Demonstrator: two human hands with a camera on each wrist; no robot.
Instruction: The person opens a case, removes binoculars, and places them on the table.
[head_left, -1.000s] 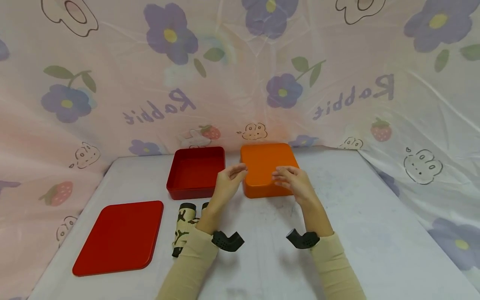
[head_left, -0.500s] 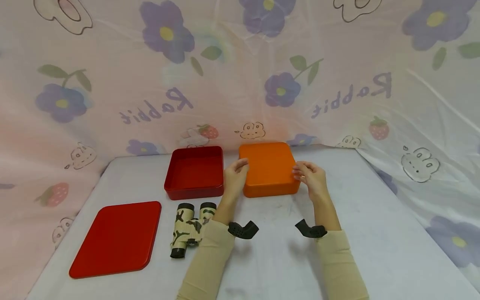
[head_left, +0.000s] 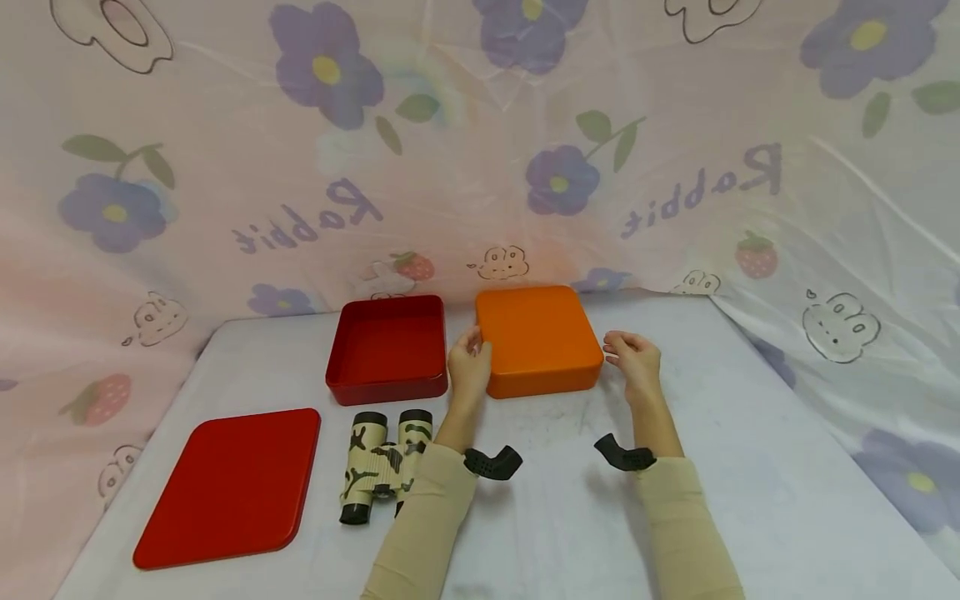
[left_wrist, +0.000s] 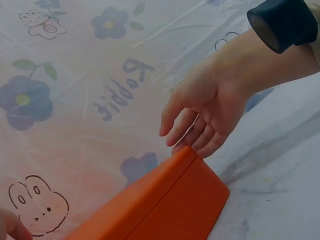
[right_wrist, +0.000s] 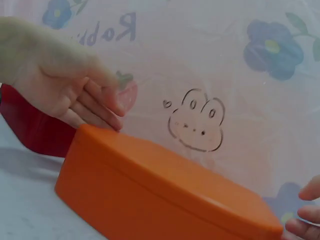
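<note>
White table (head_left: 555,508); orange box (head_left: 536,333) between left hand (head_left: 469,369) and right hand (head_left: 637,363), fingers loosely bent, holding nothing. Probably light, stiff, slick; grip its sides nearest fingers.

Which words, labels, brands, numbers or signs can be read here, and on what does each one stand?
"Rabbit": mirrored, on the hanging cloth, left in the head view.
"Rabbit": mirrored, same cloth, right in the head view.
No lettering shows on the orange box, red box, red lid or binoculars.
</note>
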